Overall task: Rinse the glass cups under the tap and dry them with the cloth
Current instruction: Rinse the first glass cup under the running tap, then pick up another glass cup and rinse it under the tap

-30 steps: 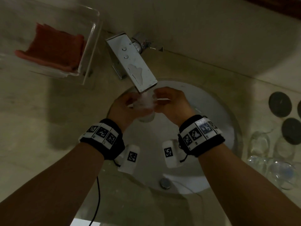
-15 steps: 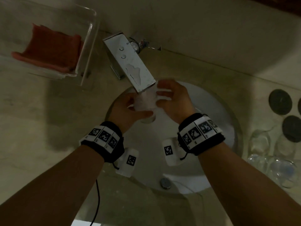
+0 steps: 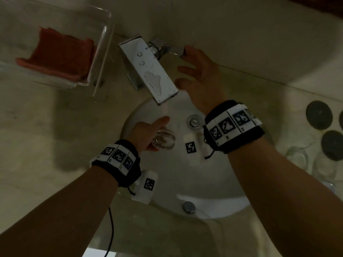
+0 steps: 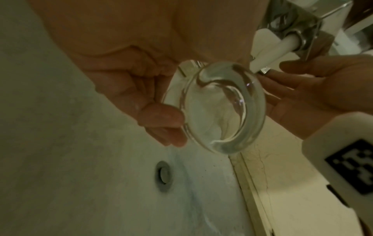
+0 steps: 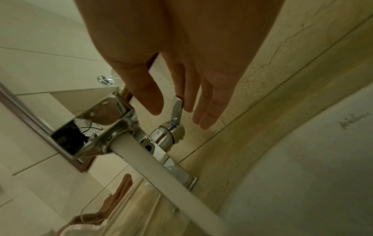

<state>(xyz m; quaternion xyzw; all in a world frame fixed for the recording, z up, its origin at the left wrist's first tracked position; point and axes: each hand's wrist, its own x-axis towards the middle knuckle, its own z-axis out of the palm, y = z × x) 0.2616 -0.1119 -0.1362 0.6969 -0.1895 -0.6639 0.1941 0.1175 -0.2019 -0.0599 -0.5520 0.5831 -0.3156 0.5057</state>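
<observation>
My left hand (image 3: 154, 135) grips a clear glass cup (image 3: 164, 140) low over the white sink basin (image 3: 213, 173), below and in front of the tap spout (image 3: 148, 71). The left wrist view shows the cup's thick base (image 4: 218, 108) facing the camera, with my fingers (image 4: 161, 118) curled round its side. My right hand (image 3: 193, 71) reaches up beside the spout, fingers straight, and one fingertip touches the end of the chrome tap lever (image 5: 177, 108). The red cloth (image 3: 61, 54) lies folded in a clear tray (image 3: 104, 43) at the back left.
Several more glass cups (image 3: 300, 158) stand on the counter right of the basin, near dark round coasters (image 3: 318, 115). The drain (image 3: 193, 121) sits mid-basin. A wall runs right behind the tap. A black cable (image 3: 111, 229) hangs from my left wrist.
My right hand let go of the cup and rose to the tap lever. My left hand drew the cup down and away from under the spout.
</observation>
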